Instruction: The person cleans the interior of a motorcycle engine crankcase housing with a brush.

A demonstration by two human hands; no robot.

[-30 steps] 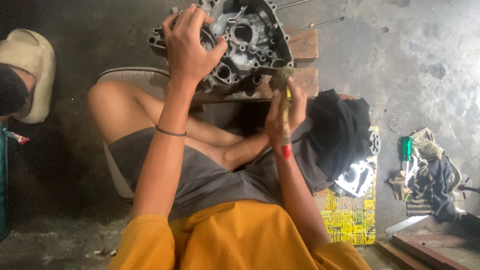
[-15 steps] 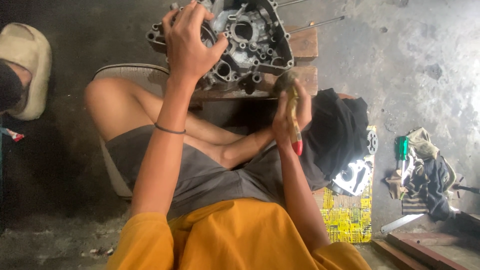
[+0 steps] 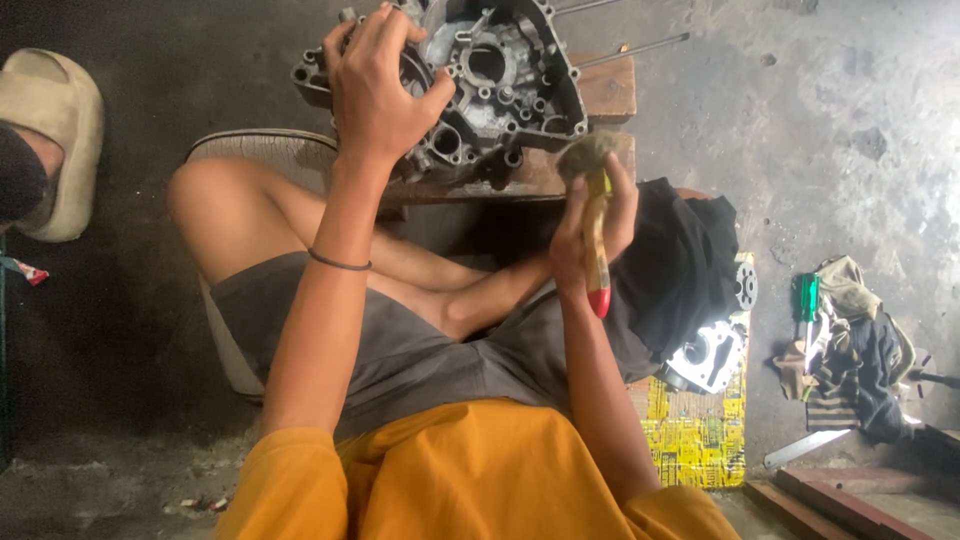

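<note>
The metal engine case (image 3: 490,80) sits on wood blocks (image 3: 605,90) on a dirty grey concrete floor (image 3: 850,130). The left hand (image 3: 375,90) grips its edge. The right hand (image 3: 590,225) squeezes a brush (image 3: 596,220). Rags (image 3: 850,345) lie nearby.

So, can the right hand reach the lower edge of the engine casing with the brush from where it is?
Probably yes. The right hand holds the brush with its bristles just below the engine casing, and nothing lies between them. The left hand grips the far side.
</note>
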